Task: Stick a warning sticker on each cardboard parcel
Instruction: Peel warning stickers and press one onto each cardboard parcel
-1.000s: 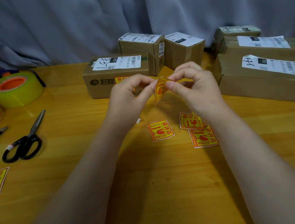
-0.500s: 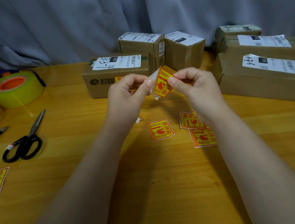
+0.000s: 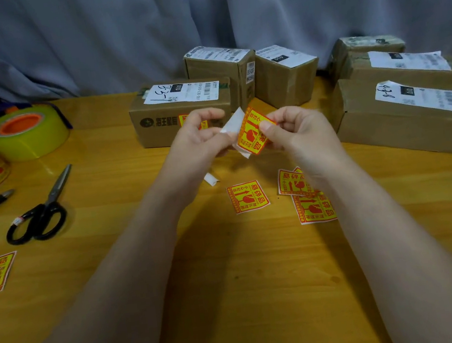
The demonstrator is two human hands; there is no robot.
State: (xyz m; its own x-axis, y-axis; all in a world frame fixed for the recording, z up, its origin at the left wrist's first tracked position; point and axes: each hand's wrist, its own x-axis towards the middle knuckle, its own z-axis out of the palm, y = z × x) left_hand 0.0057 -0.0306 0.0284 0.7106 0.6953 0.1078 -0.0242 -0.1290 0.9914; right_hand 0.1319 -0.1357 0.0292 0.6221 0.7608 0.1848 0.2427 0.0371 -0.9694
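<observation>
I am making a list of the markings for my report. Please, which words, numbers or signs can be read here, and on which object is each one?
"33-1", handwritten, and "010": white label of the front parcel.
"43-8", handwritten, and "010": label of the right parcel.
"010": label of the back parcel.
"易碎品": loose warning sticker on the table.
Sticker in the right hand: tilted, partly covered.
Barcodes, small print, brand print on the front parcel: too small to read.

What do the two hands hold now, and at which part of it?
The right hand pinches the yellow warning sticker at its right edge; the left hand pinches the white backing paper, peeled partly away.
</observation>
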